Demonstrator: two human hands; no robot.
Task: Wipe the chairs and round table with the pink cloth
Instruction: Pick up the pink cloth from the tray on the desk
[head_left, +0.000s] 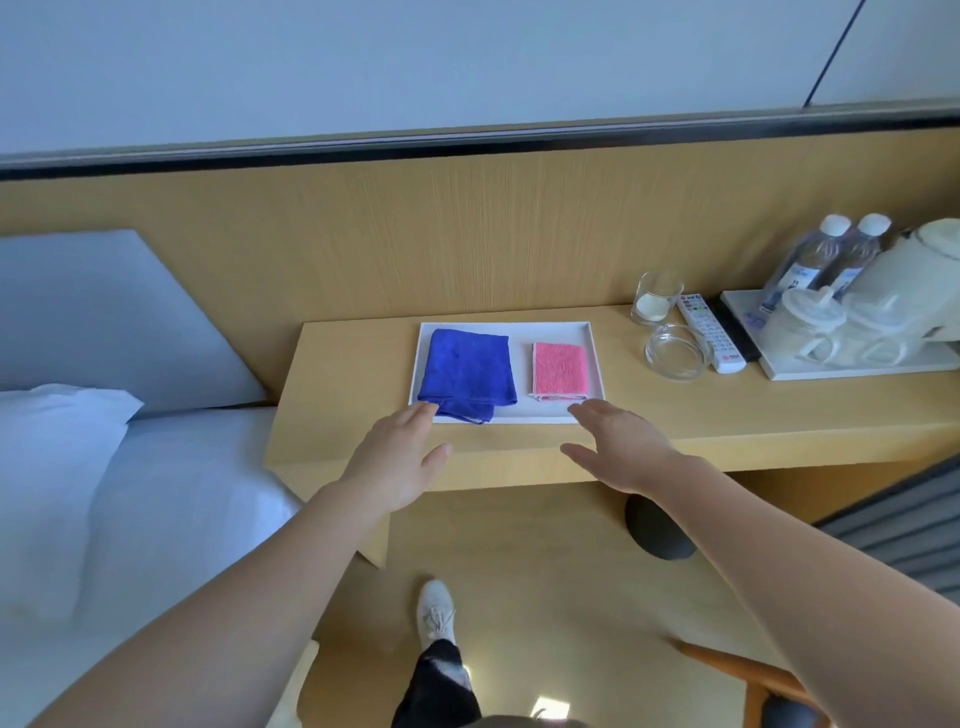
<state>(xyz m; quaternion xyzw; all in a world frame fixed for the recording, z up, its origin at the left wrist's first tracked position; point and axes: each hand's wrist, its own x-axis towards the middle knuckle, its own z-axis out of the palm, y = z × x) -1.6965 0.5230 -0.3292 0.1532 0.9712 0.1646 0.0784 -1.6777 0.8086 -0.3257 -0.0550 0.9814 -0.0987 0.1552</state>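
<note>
Pink cloth (560, 370), blue cloth (467, 371) on white tray (522, 364); left hand (400, 462), right hand (618, 447) spread, empty, before it; ashtray (675, 353), remote (709, 332) beside

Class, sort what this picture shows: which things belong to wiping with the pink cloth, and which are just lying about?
For the job: pink cloth on the white tray; left hand; right hand.

Lying about: blue cloth; glass; ashtray; remote control; water bottles; kettle; cups.

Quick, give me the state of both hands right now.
Left hand: open, fingers straight, holding nothing, near the blue cloth.
Right hand: open, holding nothing, just short of the pink cloth.
</note>
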